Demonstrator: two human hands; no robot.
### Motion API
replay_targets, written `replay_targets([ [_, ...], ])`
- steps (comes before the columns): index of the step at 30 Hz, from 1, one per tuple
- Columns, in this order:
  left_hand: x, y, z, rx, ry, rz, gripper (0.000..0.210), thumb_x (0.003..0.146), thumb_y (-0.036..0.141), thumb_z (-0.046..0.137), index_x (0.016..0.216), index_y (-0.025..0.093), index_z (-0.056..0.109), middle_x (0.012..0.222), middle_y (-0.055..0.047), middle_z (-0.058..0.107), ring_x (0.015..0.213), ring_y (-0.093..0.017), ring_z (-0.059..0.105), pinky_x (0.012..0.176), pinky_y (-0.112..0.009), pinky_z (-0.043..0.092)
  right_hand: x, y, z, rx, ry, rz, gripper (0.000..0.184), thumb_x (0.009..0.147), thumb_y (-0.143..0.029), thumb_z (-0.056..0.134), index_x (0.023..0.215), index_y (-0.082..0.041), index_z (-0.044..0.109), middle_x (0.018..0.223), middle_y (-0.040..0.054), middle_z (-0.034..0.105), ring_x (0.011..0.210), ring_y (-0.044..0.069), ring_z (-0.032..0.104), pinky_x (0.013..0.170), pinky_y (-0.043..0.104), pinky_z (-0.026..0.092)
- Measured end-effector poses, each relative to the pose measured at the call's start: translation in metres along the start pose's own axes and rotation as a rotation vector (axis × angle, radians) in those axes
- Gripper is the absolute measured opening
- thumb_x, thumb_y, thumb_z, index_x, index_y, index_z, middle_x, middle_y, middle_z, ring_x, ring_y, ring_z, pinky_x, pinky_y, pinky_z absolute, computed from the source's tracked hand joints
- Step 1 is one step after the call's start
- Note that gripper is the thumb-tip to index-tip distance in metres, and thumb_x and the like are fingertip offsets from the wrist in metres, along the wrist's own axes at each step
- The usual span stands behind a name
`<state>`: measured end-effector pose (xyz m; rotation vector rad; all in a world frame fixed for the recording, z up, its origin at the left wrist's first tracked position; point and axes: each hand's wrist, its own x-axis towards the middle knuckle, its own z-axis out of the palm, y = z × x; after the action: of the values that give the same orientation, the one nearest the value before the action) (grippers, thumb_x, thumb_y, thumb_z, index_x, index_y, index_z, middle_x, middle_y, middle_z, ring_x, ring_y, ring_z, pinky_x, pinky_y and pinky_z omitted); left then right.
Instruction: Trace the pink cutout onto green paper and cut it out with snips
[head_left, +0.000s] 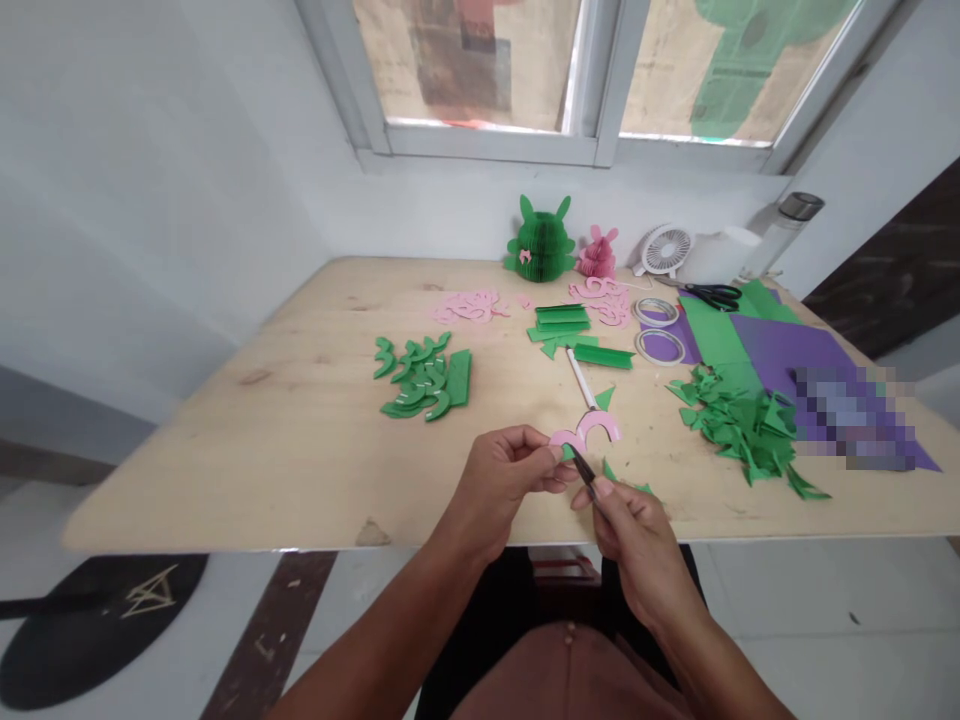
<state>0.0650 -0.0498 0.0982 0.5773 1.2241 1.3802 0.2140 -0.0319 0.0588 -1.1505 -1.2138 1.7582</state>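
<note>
My left hand [517, 460] pinches a pink curvy paper cutout [600, 422] near the table's front edge. A bit of green paper [567, 453] shows at the left fingertips. My right hand [634, 515] is closed around black tweezers [582, 466], whose tips touch the pink and green paper by my left thumb. Just beyond the cutout lie a white pen [580, 378] and a green paper scrap [604, 397]. More green scraps lie beside my right fingers, partly hidden by them.
Green cut pieces [420, 385] are piled at left, green scraps [750, 425] at right. Farther back are pink cutouts [472, 305], tape rolls [658, 346], scissors [712, 294], purple paper [795, 345], a green paper figure [541, 245], a pink one [598, 254] and a small fan [666, 249].
</note>
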Motion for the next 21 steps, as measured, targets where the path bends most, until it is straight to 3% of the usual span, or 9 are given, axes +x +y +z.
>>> replay_targets([
  [21,-0.002,0.0029,-0.0015,0.012,-0.022,-0.009,0.019,0.066,0.026,0.074,0.063,0.014,0.061,0.062,-0.006,0.072,0.063,-0.016,0.069,0.062,-0.023,0.052,-0.0012,-0.0038,0.0038,0.032,-0.001,0.026,0.047,0.075,-0.059,0.063,0.067,-0.012,0.065,0.044,-0.0111,0.02,0.042,0.005,0.012,0.041,0.023,0.007],
])
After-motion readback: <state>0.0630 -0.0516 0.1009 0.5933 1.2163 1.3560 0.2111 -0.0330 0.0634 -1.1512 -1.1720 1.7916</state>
